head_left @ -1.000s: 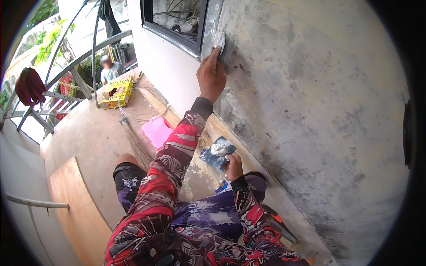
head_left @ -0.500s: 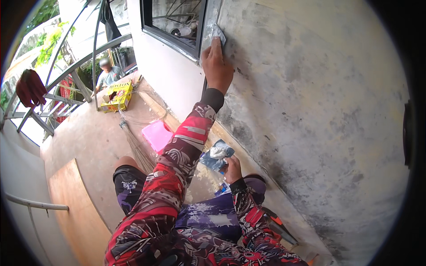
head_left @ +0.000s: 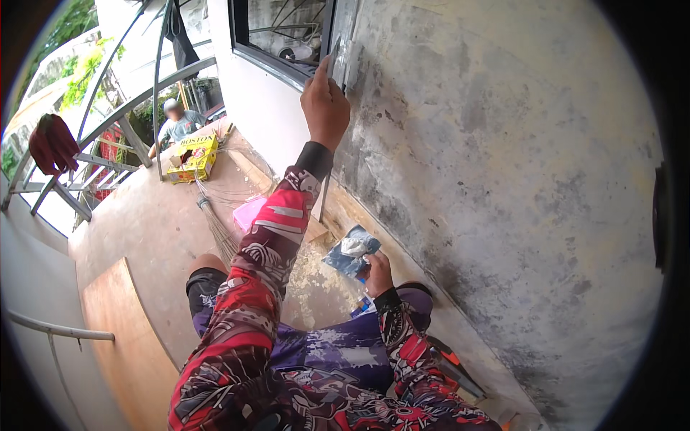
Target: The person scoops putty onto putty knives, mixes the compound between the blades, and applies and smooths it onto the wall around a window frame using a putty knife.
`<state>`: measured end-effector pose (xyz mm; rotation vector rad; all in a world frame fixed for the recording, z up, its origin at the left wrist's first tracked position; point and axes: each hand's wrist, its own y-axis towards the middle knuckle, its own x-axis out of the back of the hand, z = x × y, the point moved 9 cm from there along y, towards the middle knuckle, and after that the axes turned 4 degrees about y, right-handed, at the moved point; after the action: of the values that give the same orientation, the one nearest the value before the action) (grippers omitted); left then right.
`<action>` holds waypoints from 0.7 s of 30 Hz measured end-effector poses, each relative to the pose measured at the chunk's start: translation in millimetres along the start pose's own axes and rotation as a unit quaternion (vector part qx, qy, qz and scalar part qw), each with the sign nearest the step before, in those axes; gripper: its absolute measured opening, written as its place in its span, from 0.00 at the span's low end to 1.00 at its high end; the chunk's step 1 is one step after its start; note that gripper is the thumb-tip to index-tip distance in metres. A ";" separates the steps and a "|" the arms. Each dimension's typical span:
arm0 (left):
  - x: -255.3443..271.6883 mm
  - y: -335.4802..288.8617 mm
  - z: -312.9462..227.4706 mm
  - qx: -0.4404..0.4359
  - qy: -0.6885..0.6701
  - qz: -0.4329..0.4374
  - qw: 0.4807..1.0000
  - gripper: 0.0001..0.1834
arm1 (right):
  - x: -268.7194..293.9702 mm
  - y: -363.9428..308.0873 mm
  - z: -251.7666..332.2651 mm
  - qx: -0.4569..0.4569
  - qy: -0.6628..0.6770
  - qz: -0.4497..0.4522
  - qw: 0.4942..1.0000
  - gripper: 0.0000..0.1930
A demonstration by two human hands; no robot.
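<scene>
My left hand (head_left: 327, 108) is raised to the corner beside the window, closed on a thin putty scraper (head_left: 336, 54) with the forefinger stretched along it. Its blade is seen nearly edge-on at the grey strip between the window frame (head_left: 280, 65) and the patchy grey wall (head_left: 489, 165). Lower down, in front of my lap, my right hand (head_left: 376, 274) grips the edge of a blue-grey flat plate (head_left: 338, 263). A lump of white putty (head_left: 353, 247) lies on that plate.
On the floor lie a stick broom (head_left: 215, 226), a pink plastic item (head_left: 248, 212), a yellow box (head_left: 194, 158) and a plywood sheet (head_left: 126, 323). A person (head_left: 180, 123) is beyond the box. Metal railing (head_left: 158, 93) curves at left. An orange-and-black tool (head_left: 456, 366) lies by my right side.
My left hand and scraper have moved left and slightly down, and the blade has turned from flat view to nearly edge-on. My right hand holds the plate in the same place.
</scene>
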<state>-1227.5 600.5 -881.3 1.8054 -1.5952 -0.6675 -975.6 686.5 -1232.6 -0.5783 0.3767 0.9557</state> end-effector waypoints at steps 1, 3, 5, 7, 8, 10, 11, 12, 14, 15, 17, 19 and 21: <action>-2.3 7.6 -3.6 -0.023 0.007 -0.005 1.000 0.22 | -0.7 0.2 -0.8 0.001 0.003 -0.001 1.000 0.15; -4.5 10.5 -7.4 -0.047 0.015 -0.010 0.999 0.23 | -3.5 1.0 -2.9 0.002 0.006 0.000 1.000 0.15; -8.1 6.7 -23.4 -0.071 0.034 -0.020 0.997 0.23 | -4.0 2.3 -3.9 0.003 0.015 0.005 1.000 0.15; -8.9 2.5 -30.1 -0.087 0.042 -0.039 0.995 0.24 | -4.0 2.6 -1.5 0.003 0.010 0.002 1.000 0.15; -10.7 -0.5 -33.4 -0.085 0.041 -0.019 0.995 0.24 | -5.1 2.3 -0.2 0.001 0.005 0.000 1.000 0.15; -9.8 -4.2 -32.4 -0.071 0.013 0.010 0.997 0.24 | -5.7 1.2 2.3 0.003 0.000 0.002 1.000 0.15; -6.5 -4.0 -30.3 -0.071 0.012 0.010 0.997 0.24 | -4.7 0.9 3.5 0.005 -0.005 0.003 1.000 0.15; -3.5 -3.6 -27.4 -0.067 -0.005 0.012 0.998 0.24 | -3.8 0.1 3.1 0.007 -0.005 0.002 1.000 0.15; 0.8 -5.6 -18.6 -0.051 -0.024 0.008 0.998 0.23 | -1.7 0.6 -2.0 0.009 0.014 0.001 1.000 0.15; -0.4 -2.9 -16.3 -0.050 -0.025 0.008 0.998 0.23 | 0.8 2.5 -1.6 0.009 0.014 0.000 1.000 0.15; 6.5 7.2 -11.2 -0.038 0.013 -0.037 0.998 0.22 | 0.1 4.1 0.2 -0.003 -0.016 0.000 1.000 0.16; -1.4 10.5 -13.3 -0.037 0.006 -0.022 0.999 0.23 | 2.3 1.0 0.7 -0.005 -0.004 -0.011 1.000 0.16; -18.1 6.5 -30.4 -0.071 0.032 -0.008 0.997 0.25 | 5.1 -0.7 1.5 -0.008 0.013 -0.021 1.000 0.15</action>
<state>-1212.2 621.8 -856.7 1.7207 -1.4558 -0.7059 -972.3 690.5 -1234.0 -0.6102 0.3790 0.9130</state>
